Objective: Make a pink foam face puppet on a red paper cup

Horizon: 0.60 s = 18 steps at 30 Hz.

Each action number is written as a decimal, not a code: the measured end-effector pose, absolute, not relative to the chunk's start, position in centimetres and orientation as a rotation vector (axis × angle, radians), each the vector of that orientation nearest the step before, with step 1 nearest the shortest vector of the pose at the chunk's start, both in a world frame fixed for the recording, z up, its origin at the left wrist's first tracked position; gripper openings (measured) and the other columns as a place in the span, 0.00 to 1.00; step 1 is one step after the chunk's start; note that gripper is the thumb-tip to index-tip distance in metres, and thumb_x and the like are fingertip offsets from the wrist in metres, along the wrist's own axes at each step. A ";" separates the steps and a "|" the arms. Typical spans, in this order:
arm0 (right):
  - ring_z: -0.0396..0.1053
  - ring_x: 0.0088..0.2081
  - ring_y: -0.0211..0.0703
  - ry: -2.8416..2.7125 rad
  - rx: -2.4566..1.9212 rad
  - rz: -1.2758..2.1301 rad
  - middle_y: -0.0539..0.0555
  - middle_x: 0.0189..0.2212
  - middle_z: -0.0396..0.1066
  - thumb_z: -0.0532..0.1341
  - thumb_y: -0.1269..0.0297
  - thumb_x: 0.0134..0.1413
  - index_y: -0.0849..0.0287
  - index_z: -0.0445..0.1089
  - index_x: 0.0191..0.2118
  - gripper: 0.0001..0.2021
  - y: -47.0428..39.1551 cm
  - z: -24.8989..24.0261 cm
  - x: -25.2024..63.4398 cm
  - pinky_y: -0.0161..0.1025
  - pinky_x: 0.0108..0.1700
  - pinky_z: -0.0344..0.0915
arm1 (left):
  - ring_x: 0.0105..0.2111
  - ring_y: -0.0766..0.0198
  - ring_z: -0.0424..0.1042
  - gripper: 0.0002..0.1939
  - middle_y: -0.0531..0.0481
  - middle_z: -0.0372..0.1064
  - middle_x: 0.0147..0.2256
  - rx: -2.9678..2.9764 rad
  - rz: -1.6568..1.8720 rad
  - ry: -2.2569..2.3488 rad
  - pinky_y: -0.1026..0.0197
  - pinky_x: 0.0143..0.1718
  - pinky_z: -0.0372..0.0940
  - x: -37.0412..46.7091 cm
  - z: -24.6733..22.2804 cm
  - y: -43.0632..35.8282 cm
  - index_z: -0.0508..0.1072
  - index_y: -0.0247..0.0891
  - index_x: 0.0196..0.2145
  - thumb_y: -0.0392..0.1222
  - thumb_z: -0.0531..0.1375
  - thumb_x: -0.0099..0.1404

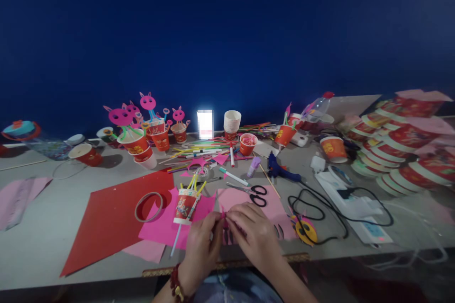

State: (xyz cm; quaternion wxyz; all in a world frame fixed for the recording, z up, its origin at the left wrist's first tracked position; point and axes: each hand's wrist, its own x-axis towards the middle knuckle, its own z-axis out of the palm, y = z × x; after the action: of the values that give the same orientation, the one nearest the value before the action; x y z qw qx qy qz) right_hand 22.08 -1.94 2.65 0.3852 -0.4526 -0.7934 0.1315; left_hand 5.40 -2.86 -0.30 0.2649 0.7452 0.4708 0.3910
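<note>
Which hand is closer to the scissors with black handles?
Right. The right hand is just on the near side of the scissors; the left hand is farther off, to the left.

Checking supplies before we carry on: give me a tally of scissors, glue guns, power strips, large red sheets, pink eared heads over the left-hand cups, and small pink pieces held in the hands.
Scissors: 1
Glue gun: 1
Power strip: 1
Large red sheet: 1
Pink eared heads, visible: 4
Small pink piece, held: 1
Total: 9
</note>
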 end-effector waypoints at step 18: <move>0.68 0.35 0.47 -2.010 -1.127 0.307 0.54 0.31 0.73 0.57 0.76 0.60 0.58 0.69 0.34 0.08 -1.6 2.8 21.8 0.44 0.40 0.64 | 0.25 0.63 0.72 0.08 0.52 0.73 0.27 2.092 1.089 1.297 0.64 0.28 0.60 5.4 0.2 -2.9 0.68 0.41 0.42 0.32 0.53 0.70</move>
State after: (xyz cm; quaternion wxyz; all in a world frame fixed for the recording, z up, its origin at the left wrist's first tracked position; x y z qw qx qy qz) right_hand 21.82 -1.64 2.84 0.3972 -0.4451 -0.7934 0.1211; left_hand 5.41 -2.93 0.21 0.2231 0.7575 0.4699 0.3945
